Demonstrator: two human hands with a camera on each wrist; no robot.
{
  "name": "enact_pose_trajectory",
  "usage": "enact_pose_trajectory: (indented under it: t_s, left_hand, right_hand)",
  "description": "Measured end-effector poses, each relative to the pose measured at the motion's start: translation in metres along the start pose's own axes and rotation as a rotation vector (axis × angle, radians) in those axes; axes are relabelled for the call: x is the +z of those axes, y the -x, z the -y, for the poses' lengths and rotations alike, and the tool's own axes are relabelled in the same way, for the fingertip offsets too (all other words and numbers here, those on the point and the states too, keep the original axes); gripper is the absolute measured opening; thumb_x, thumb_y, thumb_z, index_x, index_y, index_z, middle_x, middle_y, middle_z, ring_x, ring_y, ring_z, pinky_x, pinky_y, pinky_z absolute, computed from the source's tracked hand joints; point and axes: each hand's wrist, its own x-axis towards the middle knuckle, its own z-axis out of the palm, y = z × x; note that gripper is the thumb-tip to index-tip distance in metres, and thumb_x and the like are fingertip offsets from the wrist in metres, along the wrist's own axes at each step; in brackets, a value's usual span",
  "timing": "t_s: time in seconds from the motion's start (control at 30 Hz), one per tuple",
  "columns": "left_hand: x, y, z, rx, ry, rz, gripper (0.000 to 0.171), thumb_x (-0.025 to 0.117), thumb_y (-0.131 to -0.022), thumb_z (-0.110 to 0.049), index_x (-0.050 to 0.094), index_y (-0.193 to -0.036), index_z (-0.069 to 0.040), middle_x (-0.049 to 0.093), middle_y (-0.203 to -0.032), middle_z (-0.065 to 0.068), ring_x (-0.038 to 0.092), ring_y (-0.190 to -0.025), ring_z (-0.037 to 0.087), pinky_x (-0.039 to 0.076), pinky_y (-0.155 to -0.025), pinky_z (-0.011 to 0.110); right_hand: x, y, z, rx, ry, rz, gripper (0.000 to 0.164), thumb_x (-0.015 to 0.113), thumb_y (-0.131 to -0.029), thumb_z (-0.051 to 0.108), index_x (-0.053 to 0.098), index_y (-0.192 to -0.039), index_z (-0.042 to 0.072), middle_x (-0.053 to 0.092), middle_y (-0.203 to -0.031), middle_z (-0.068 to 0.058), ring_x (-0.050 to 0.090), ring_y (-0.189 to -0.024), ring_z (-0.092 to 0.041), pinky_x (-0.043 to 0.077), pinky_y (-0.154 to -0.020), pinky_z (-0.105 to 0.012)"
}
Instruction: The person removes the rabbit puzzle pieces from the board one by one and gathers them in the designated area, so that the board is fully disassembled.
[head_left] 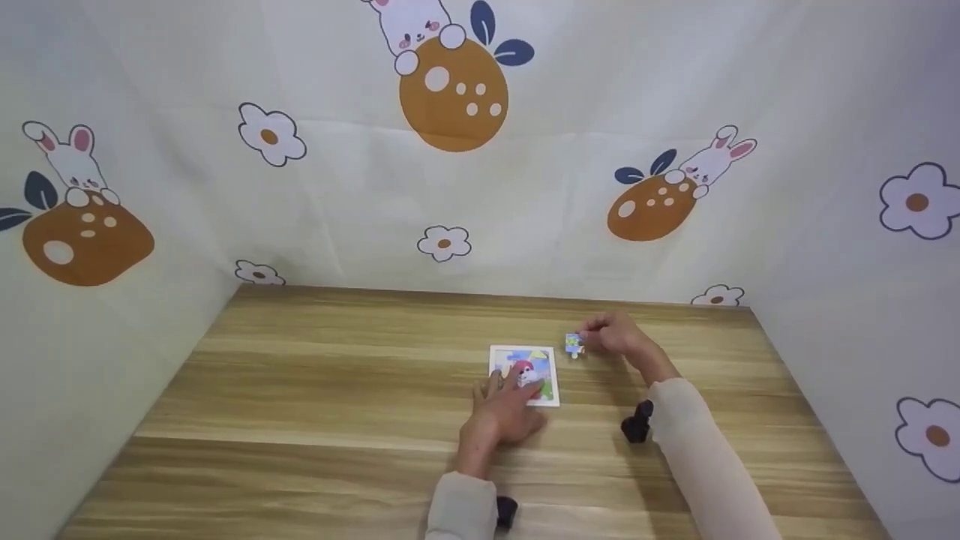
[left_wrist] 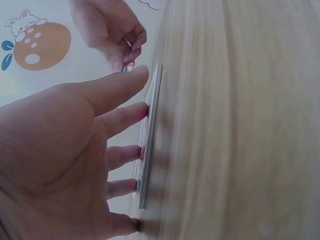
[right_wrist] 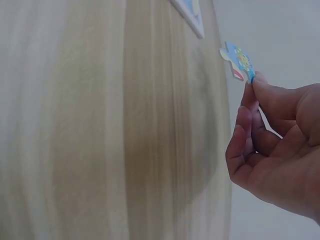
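A small jigsaw puzzle piece (head_left: pixel 574 344), blue with yellow and green print, is pinched by its edge between the thumb and finger of my right hand (head_left: pixel 616 337). In the right wrist view the puzzle piece (right_wrist: pixel 239 62) is held off the table, its knobs showing. My left hand (head_left: pixel 504 414) rests with spread fingers on a white-framed puzzle board (head_left: pixel 556 379) printed with a colourful picture. The left wrist view shows the board's thin edge (left_wrist: pixel 151 135) under those fingertips. My hand covers part of the picture.
The wood-grain table (head_left: pixel 315 375) spreads around the board. A pale curtain (head_left: pixel 337 187) printed with rabbits, oranges and flowers stands along its back and sides. A dark wrist-worn device (head_left: pixel 637 422) hangs by the right sleeve, and another (head_left: pixel 507 513) by the left sleeve.
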Motion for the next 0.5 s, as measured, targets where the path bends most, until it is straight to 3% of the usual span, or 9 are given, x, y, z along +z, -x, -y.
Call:
enact_pose_trajectory:
  t_s: [0.3,0.5]
  left_hand:
    - [-0.003,-0.001,0.0,0.015,0.009,-0.007,0.053,0.059,-0.098,-0.034,0.049,-0.149,-0.026,0.018,-0.169,0.008,0.009,-0.156,0.042,0.005,-0.122,0.069]
    - [-0.001,-0.001,0.0,0.008,0.004,-0.006,0.052,0.057,-0.099,-0.035,0.048,-0.15,-0.027,0.018,-0.169,0.008,0.008,-0.156,0.042,0.004,-0.123,0.067]
  right_hand:
    - [0.004,0.0,-0.016,-0.015,0.061,-0.018,0.018,0.068,-0.094,0.01,0.075,-0.106,-0.002,0.074,-0.104,-0.011,0.058,-0.089,-0.015,0.049,-0.081,-0.026]
    - [0.007,0.0,-0.017,-0.034,0.067,-0.046,0.016,0.068,-0.093,0.007,0.075,-0.102,-0.004,0.074,-0.098,-0.011,0.058,-0.083,-0.014,0.049,-0.074,-0.024]
